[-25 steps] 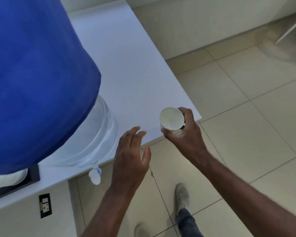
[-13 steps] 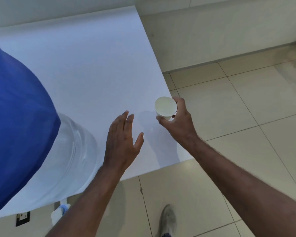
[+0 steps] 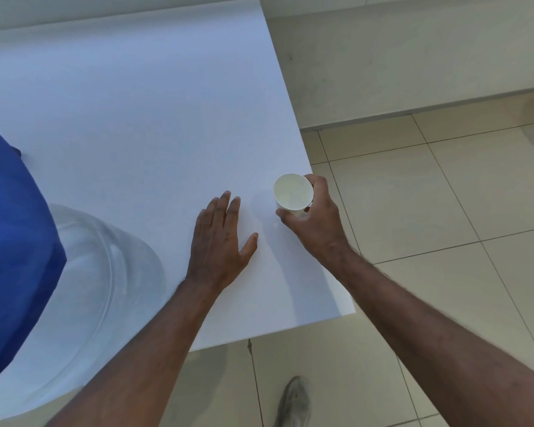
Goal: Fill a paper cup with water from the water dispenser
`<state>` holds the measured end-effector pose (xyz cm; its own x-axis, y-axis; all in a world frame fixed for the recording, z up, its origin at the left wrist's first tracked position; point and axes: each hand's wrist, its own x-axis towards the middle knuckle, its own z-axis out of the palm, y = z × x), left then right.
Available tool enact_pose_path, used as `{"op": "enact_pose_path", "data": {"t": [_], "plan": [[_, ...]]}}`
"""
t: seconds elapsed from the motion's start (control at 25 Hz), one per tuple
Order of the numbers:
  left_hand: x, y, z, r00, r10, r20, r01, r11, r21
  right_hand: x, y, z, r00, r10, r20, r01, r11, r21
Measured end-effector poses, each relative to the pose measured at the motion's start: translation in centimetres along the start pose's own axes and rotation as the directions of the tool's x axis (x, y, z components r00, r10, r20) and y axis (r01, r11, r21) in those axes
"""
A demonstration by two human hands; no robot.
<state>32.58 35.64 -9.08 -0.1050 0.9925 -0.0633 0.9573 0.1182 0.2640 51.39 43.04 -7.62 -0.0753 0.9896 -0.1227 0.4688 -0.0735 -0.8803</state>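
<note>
Right hand (image 3: pixel 316 224) has the paper cup (image 3: pixel 293 195): fingers (image 3: pixel 319 188) wrapped round its far side, thumb on the near side, closed on the cup wall. Cup upright, mouth facing the camera, inside looks pale; can't tell if there's any water in it. Cup sits at the right edge of the white worktop (image 3: pixel 136 118), at the tips of the right fingers. Can't tell whether its base touches the worktop or hangs just above; a faint shadow lies left of it.

Left hand (image 3: pixel 221 241) is open, palm down, fingers (image 3: pixel 225 204) straight and nearly together, thumb splayed out toward the cup. Holds nothing. It's over the worktop with a shadow under it; contact with the surface not clear. Cup is just beside the left fingertips, to their right, not touching.

Water dispenser: blue cover (image 3: pixel 10 241) fills the left edge, clear bottle (image 3: pixel 105 272) under it, well apart from both sets of fingers, to the left of the left wrist. Tap not visible.

Both forearms bare, coming in from the bottom of the head view. Tiled floor (image 3: pixel 429 195) to the right of the worktop, a grey shoe (image 3: pixel 295 402) on it below the right forearm.
</note>
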Motion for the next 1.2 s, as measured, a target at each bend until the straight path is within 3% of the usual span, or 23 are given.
{"op": "enact_pose_path", "data": {"t": [0.88, 1.2], "plan": [[0.8, -0.7, 1.4, 0.999, 0.021, 0.033, -0.024, 0.998, 0.065, 0.9, -0.5, 0.9, 0.999, -0.038, 0.012, 0.039, 0.998, -0.044], [0.7, -0.7, 0.9, 0.998, 0.034, 0.054, -0.038, 0.996, 0.077, -0.6, -0.9, -0.6, 0.996, -0.043, 0.083, 0.047, 0.998, -0.050]]}}
